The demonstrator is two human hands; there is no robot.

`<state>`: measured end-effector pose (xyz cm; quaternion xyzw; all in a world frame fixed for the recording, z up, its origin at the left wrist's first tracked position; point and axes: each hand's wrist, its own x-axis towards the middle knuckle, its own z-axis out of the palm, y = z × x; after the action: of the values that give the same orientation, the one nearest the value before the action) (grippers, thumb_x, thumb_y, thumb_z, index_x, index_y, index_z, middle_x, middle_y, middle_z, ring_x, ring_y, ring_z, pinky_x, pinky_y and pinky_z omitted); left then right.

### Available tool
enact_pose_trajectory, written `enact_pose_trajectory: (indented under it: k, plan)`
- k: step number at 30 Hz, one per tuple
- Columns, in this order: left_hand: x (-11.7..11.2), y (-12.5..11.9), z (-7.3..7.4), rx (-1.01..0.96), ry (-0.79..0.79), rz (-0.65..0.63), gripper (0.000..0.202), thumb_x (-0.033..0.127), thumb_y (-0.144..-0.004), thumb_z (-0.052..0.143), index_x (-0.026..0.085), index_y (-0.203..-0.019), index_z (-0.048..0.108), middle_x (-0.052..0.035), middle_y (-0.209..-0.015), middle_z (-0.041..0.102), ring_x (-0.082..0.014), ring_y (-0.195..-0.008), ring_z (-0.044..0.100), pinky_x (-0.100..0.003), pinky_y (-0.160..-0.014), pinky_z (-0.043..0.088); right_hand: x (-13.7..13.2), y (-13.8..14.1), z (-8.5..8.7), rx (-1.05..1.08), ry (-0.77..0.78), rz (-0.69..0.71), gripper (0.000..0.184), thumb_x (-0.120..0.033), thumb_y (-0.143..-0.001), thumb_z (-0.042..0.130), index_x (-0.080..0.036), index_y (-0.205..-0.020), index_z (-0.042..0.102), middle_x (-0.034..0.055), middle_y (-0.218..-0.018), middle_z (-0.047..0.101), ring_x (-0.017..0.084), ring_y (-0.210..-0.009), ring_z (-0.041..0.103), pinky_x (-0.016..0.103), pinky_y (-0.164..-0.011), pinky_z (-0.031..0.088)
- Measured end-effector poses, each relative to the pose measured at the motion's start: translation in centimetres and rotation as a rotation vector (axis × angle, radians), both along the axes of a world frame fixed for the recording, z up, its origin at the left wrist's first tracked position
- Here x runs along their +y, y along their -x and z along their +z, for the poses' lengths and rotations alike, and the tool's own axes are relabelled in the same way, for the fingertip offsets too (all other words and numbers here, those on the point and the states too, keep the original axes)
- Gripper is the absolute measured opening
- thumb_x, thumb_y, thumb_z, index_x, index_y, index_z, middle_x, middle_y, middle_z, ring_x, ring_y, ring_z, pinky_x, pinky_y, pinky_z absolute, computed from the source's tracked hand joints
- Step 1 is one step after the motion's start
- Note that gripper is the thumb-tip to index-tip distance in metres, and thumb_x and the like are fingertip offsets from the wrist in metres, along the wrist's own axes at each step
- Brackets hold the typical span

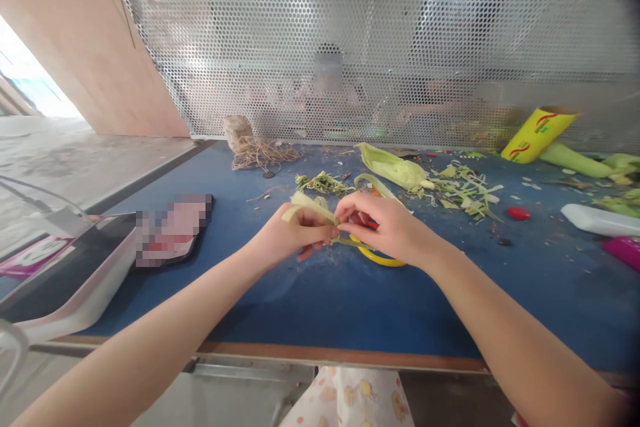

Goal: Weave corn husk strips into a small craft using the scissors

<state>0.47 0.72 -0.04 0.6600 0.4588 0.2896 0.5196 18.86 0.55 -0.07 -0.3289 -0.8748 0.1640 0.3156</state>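
Scale (75, 273): sits at the table's left edge, well apart from the hands; little risk.
Rubber bands (260, 155): loose heap far back on the blue table (300, 307), out of easy reach.
Left hand (290, 235): fingers closed around a pale green husk strip (305, 205), held above the table; the thin strip could tear if pulled hard.
Right hand (387, 227): pinching the strip's other end beside a yellow band (380, 257); the band could snap loose.
Corn cob (395, 170): lies behind the hands among scraps (467, 192), which could snag.

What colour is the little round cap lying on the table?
Red. The bottle cap lies on the blue table, seen best in the head view.
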Motion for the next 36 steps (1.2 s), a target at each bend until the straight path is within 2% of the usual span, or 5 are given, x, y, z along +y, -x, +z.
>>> enact_pose_trajectory:
  k: [5, 13, 19, 32, 36]
  plan:
    - [0.0, 0.0, 0.1, -0.068, 0.086, 0.005, 0.026, 0.033, -0.062, 0.068, 0.014, -0.049, 0.056, 0.0046, -0.043, 0.043, -0.0028, -0.033, 0.036, -0.014, -0.027, 0.026, 0.3, 0.5, -0.6, 0.115, -0.021, -0.037, 0.020, -0.023, -0.080, 0.053, -0.021, -0.098, 0.046, -0.0009, -0.074, 0.059, 0.009, -0.058, 0.050, 0.021, -0.055, 0.041]
    - [0.0, -0.1, 0.5, -0.252, 0.346, 0.043, 0.018, 0.026, -0.057, 0.069, 0.013, -0.051, 0.057, 0.0053, -0.040, 0.042, 0.0000, -0.030, 0.029, -0.012, -0.024, 0.018, 0.1, 0.2, 0.0, 0.125, -0.439, 0.115, 0.010, -0.016, -0.082, 0.048, -0.021, -0.084, 0.057, 0.0036, -0.089, 0.057, 0.012, -0.084, 0.055, 0.027, -0.075, 0.046]
    - [-0.1, -0.1, 0.6, -0.290, 0.443, 0.017, 0.019, 0.019, -0.058, 0.065, 0.013, -0.045, 0.053, 0.0055, -0.039, 0.042, 0.0012, -0.028, 0.027, -0.011, -0.024, 0.014, 0.0, 0.4, -0.2, 0.108, -0.396, 0.232, 0.010, -0.013, -0.083, 0.047, -0.020, -0.085, 0.054, 0.0038, -0.092, 0.062, 0.011, -0.088, 0.057, 0.026, -0.081, 0.045]
    - [-0.4, -0.1, -0.2, -0.023, -0.056, -0.080, 0.020, 0.030, -0.069, 0.062, 0.013, -0.059, 0.059, 0.0047, -0.048, 0.047, -0.0045, -0.036, 0.041, -0.017, -0.036, 0.033, 0.3, 0.6, -0.9, 0.026, -0.391, -0.079, 0.018, -0.025, -0.083, 0.050, -0.019, -0.088, 0.066, 0.0030, -0.077, 0.066, 0.013, -0.072, 0.058, 0.027, -0.067, 0.044]
    - [-0.5, -0.1, -0.1, 0.010, -0.137, -0.115, 0.023, 0.032, -0.074, 0.057, 0.013, -0.063, 0.058, 0.0059, -0.045, 0.043, -0.0048, -0.038, 0.040, -0.018, -0.040, 0.032, 0.3, 0.9, -1.1, 0.170, -0.219, -0.123, 0.015, -0.026, -0.078, 0.057, -0.022, -0.092, 0.060, -0.0010, -0.071, 0.062, 0.011, -0.063, 0.053, 0.024, -0.061, 0.042]
